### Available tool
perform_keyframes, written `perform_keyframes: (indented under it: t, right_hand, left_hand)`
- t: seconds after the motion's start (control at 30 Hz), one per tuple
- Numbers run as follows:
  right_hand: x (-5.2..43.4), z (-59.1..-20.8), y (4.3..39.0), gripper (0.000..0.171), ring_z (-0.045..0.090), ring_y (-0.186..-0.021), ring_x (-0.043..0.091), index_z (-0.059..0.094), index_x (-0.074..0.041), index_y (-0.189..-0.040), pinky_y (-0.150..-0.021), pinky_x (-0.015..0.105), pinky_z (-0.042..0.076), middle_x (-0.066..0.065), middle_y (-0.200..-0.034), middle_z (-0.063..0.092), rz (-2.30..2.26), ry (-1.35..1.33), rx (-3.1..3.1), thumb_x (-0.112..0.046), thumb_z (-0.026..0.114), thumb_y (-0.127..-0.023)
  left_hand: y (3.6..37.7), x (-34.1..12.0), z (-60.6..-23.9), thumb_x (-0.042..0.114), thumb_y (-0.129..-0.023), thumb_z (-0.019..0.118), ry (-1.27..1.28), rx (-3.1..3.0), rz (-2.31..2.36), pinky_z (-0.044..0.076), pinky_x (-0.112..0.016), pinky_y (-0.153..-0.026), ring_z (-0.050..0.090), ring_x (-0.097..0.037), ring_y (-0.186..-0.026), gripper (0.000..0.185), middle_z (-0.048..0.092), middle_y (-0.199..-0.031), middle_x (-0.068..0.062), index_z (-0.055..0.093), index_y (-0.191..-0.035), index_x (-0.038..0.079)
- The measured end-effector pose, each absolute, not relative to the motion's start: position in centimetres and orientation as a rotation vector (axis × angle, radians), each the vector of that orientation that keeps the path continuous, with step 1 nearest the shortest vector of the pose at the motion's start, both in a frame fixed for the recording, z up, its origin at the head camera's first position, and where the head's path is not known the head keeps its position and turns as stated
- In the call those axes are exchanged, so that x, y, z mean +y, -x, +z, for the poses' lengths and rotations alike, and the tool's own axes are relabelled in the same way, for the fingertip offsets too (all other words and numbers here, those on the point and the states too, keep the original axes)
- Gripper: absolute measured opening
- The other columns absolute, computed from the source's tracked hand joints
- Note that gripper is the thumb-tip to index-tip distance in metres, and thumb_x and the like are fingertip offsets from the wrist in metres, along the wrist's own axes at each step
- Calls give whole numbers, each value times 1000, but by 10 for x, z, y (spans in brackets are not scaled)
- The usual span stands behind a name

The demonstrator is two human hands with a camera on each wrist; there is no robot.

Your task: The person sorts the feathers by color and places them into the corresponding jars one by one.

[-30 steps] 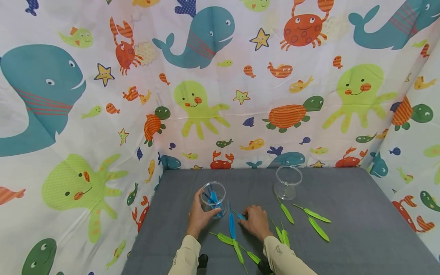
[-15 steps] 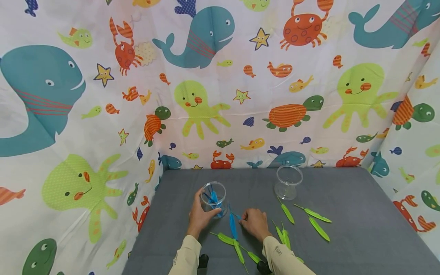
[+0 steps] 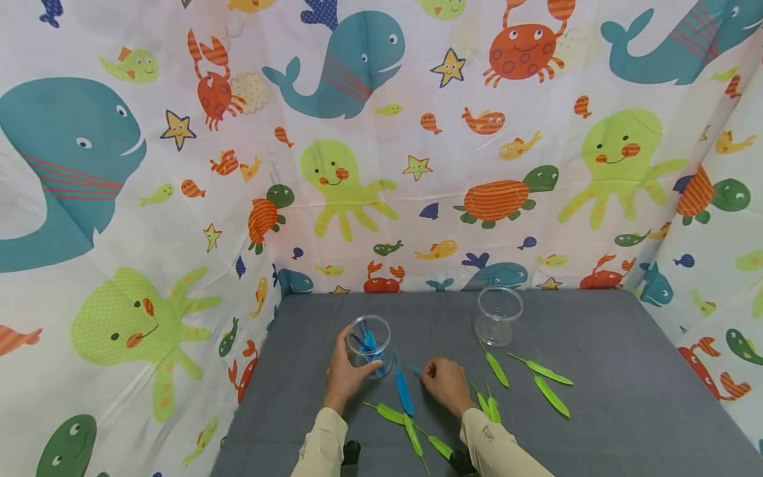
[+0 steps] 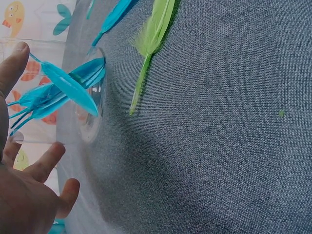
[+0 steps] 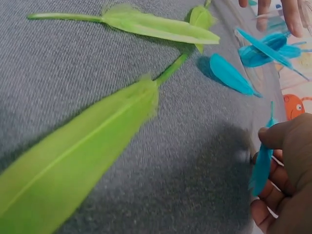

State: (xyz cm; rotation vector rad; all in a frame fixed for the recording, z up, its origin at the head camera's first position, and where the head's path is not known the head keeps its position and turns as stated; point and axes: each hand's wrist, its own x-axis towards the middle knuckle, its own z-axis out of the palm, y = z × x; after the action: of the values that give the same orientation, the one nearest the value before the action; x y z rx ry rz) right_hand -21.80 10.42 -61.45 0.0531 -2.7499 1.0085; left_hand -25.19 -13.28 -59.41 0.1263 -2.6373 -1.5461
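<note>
Left hand: the left hand [image 3: 344, 375] wraps its fingers round the side of the clear cup [image 3: 371, 344], thumb on one wall and fingers on the other; same grip as a second ago, no shift seen.
Cup contents: several blue feathers [image 4: 58, 90] stand inside the clear cup, quills crossing; unchanged.
Right hand: the right hand [image 3: 446, 384] now pinches a small blue feather [image 5: 262, 163] between thumb and curled fingers. A second ago that feather lay flat on the cloth at the fingertips; now it is up off the cloth in the pinch, as the right wrist view shows.
Loose blue feather: a longer blue feather [image 3: 404, 392] lies on the grey cloth [image 3: 626, 411] between the two hands, just left of the right hand's fingertips; it has stayed put.
Green feathers, near: a few green feathers [image 3: 411, 434] lie on the cloth just below both hands, close to the wrists; not moved.
Green feathers, far: more green ones [image 3: 551, 396] lie to the right of the right hand, apart from it.
Second cup: an empty clear cup [image 3: 498, 317] stands beyond the right hand, well apart from it.
</note>
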Motion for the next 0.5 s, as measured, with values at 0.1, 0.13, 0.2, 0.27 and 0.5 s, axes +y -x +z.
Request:
perform_keyframes:
  t: [0.1,0.13,0.2,0.27,0.5]
  right_hand:
    - [107,-615,220,15,50,-58,7,65,-16,-77,-55,26,42,-5,-69,62,1109,-14,-2724,-10,76,-86]
    - [109,-615,221,14,50,-59,7,65,-15,-79,-55,25,42,-5,-70,62,1135,-13,-2710,-10,75,-87]
    - [111,-615,222,12,51,-60,6,66,-13,-82,-55,24,42,-4,-71,63,1191,-1,-2683,-8,75,-88]
    - [113,-614,224,10,53,-62,6,67,-10,-85,-56,23,44,-2,-73,65,1242,1,-2641,-5,75,-88]
    - [124,-608,228,19,59,-67,10,71,1,-103,-59,23,48,6,-77,69,1385,-2,-2482,4,76,-85]
  left_hand:
    - [252,-133,-594,32,-75,92,-130,-2636,-1548,19,-76,-111,51,-37,-138,102,42,-161,-5,31,-157,35]
    - [252,-133,-594,32,-74,92,-136,-2638,-1550,19,-75,-111,51,-37,-138,103,42,-161,-4,31,-156,36]
    - [252,-133,-594,32,-74,92,-135,-2637,-1549,20,-75,-111,50,-37,-138,103,42,-161,-4,31,-156,36]
    - [252,-133,-594,31,-74,92,-126,-2637,-1542,20,-76,-110,51,-38,-137,103,42,-161,-5,30,-157,35]
    - [250,-132,-592,32,-75,92,-135,-2640,-1557,23,-76,-109,50,-38,-137,103,41,-162,-4,30,-157,35]
